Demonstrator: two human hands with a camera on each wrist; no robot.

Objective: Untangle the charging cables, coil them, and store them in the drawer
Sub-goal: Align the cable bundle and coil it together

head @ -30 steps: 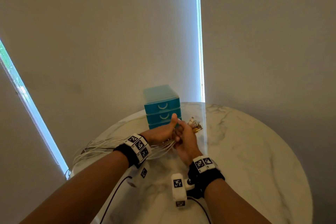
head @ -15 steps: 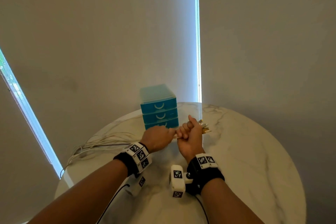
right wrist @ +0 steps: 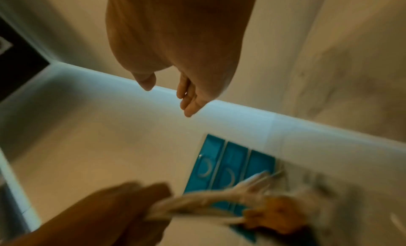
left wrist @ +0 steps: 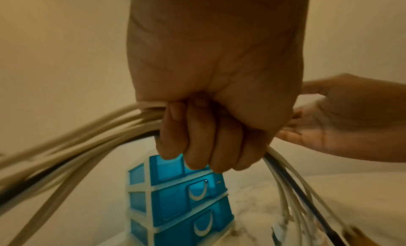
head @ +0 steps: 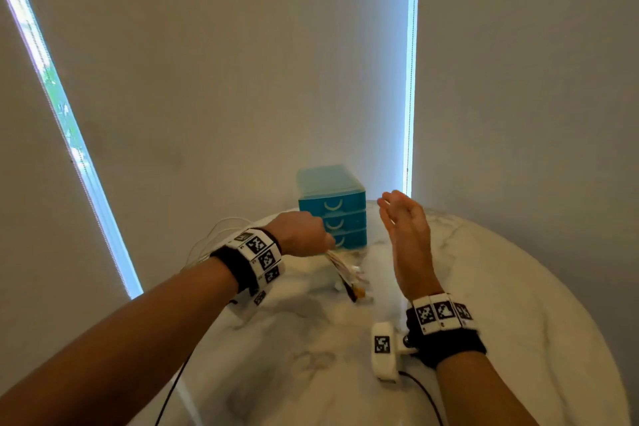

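Observation:
My left hand point(head: 304, 235) is a fist round a bundle of mostly white charging cables point(left wrist: 72, 145), with one black cable among them. The plug ends point(head: 347, 278) hang down from the fist over the marble table point(head: 484, 287). The long part of the cables point(head: 211, 239) trails off the table's left edge. My right hand point(head: 404, 225) is raised to the right of the fist, fingers straight, holding nothing. A small blue drawer unit point(head: 332, 207) with three closed drawers stands just behind both hands; it also shows in the left wrist view point(left wrist: 186, 202) and the right wrist view point(right wrist: 228, 168).
The round table sits in a corner against pale blinds point(head: 207, 62), with bright gaps at the left point(head: 69, 135) and centre point(head: 409, 79). A black wire point(head: 173, 387) from my left wrist camera hangs over the near table edge.
My right hand has let go of the cable ends and lifted up, open. My left hand has risen with the bundle, and the plug ends now dangle below it.

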